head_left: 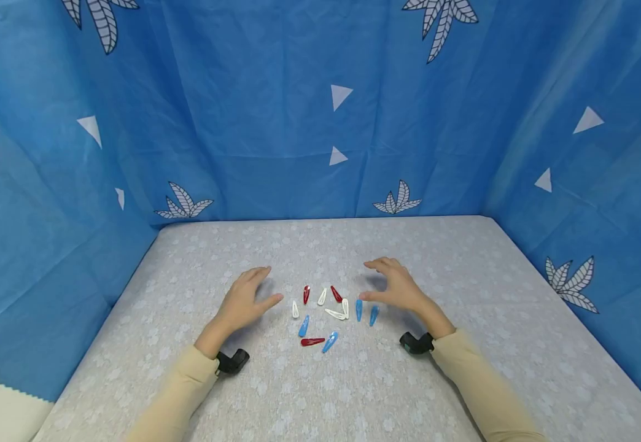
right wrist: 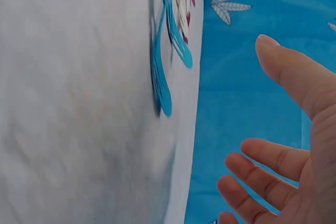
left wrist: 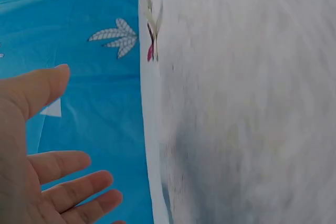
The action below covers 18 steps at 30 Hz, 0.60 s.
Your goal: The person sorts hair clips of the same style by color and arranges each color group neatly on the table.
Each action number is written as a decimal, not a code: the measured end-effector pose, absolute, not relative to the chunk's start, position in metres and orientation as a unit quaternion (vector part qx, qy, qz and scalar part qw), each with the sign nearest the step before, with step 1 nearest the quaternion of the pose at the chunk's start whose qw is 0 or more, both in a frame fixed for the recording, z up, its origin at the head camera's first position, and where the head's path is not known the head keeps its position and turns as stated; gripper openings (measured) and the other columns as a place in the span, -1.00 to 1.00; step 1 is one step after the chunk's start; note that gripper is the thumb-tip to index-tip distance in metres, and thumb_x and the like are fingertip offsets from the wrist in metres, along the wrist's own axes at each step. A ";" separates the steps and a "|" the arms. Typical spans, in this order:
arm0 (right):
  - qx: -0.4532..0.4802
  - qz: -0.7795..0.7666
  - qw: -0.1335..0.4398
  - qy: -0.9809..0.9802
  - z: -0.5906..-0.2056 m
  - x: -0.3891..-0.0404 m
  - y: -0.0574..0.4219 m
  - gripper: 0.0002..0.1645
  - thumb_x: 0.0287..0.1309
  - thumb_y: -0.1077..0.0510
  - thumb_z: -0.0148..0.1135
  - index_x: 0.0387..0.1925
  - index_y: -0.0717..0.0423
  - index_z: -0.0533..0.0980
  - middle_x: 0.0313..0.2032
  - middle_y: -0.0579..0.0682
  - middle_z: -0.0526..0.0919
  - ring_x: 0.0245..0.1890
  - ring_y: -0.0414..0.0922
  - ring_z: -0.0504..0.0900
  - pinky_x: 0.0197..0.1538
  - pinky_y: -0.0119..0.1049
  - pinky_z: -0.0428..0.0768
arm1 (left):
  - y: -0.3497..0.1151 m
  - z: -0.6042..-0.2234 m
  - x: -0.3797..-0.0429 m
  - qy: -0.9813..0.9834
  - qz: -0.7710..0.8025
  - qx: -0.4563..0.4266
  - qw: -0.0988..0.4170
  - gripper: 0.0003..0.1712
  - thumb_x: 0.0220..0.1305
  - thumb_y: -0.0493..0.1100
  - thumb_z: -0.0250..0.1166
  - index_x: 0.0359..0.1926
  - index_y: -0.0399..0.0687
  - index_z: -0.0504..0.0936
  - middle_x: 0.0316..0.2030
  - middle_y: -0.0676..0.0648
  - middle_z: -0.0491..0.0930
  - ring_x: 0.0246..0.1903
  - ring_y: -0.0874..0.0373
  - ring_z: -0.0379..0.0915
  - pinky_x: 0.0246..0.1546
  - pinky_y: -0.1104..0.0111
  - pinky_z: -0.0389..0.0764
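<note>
The desk (head_left: 409, 393) is evenly lit to its far corners; soft shadows are cast by the hands (head_left: 241, 302) (head_left: 400, 290); in both wrist views its surface is blurred.

Hair clips (head_left: 337, 295) lay on the tabletop (head_left: 320, 393), the left hand (head_left: 242, 302) to their left, the right hand (head_left: 399, 290) at their right end; a cloth (head_left: 265, 123) hung behind the far edge
</note>
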State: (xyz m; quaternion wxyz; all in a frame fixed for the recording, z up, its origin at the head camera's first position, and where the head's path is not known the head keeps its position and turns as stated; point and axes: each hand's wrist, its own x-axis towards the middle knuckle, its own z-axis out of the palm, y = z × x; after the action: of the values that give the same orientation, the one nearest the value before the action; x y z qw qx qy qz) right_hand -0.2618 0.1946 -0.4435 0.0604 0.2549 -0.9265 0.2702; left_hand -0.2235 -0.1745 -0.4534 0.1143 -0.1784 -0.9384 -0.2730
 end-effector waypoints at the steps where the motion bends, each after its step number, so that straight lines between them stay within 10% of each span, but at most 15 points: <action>1: 0.260 0.273 0.058 -0.924 -0.444 -0.261 0.194 -0.07 -0.12 -0.19 0.51 0.24 0.19 0.47 0.15 0.16 0.54 0.14 0.15 0.47 0.11 0.24 0.41 | -0.173 -0.453 -0.223 -0.938 -0.276 -0.179 0.110 -0.15 0.19 0.17 0.33 0.35 -0.26 0.38 0.29 -0.31 0.39 0.30 -0.27 0.29 0.27 -0.14 0.33; 18: 0.284 0.276 0.032 -0.918 -0.454 -0.256 0.181 -0.12 -0.15 -0.23 0.53 0.18 0.13 0.53 0.08 0.06 0.58 0.04 0.04 0.53 0.10 0.14 0.43 | -0.151 -0.457 -0.213 -0.925 -0.307 -0.210 0.075 -0.18 0.10 0.14 0.40 0.27 -0.26 0.48 0.24 -0.23 0.46 0.28 -0.19 0.34 0.26 -0.07 0.37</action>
State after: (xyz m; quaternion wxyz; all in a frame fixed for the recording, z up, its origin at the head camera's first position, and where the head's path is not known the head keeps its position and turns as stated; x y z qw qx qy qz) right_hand -0.2562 0.1814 -0.4537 0.0317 0.2844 -0.9176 0.2760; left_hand -0.2132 -0.1513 -0.4572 0.0752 -0.2104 -0.9250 -0.3073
